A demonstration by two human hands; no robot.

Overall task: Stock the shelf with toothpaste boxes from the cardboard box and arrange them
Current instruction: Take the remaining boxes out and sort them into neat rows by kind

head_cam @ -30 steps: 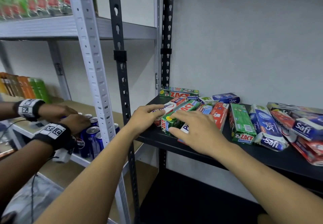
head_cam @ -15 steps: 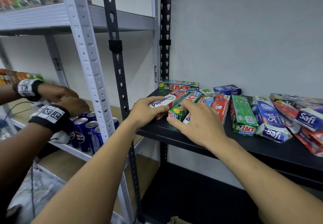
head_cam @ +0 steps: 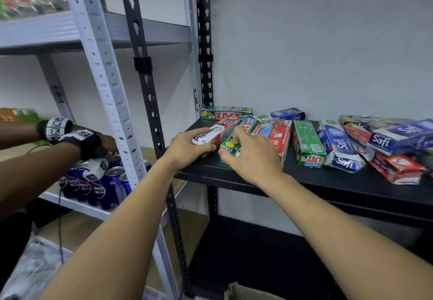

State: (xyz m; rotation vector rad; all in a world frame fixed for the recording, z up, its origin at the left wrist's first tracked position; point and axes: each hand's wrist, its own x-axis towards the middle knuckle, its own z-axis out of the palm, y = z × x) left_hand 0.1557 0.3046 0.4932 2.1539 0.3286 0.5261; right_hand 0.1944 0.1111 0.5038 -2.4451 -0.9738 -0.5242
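Several toothpaste boxes lie on the black shelf [head_cam: 328, 182]. My left hand [head_cam: 187, 146] grips a white and red Pepsodent box [head_cam: 215, 132] at the shelf's left end. Beside it my right hand [head_cam: 253, 156] pinches a green Zact box [head_cam: 230, 145] lying lengthwise. Another green Zact box [head_cam: 226, 113] lies along the back wall, and a further one [head_cam: 308, 143] sits mid-shelf. Red boxes [head_cam: 280, 135] and blue Safi boxes [head_cam: 342, 147] spread to the right. A corner of the cardboard box [head_cam: 243, 292] shows at the bottom edge.
A grey shelving unit [head_cam: 103, 70] stands to the left with blue Pepsi cans [head_cam: 110, 182]. Another person's hands [head_cam: 89, 142] wearing marker wristbands work over those cans. A black upright post [head_cam: 145, 88] separates the two units. The lower black shelf [head_cam: 257, 252] is dark.
My left hand has closed round the Pepsodent box and lifted its near end. My right hand has curled onto the green Zact box. The view has shifted slightly downward.
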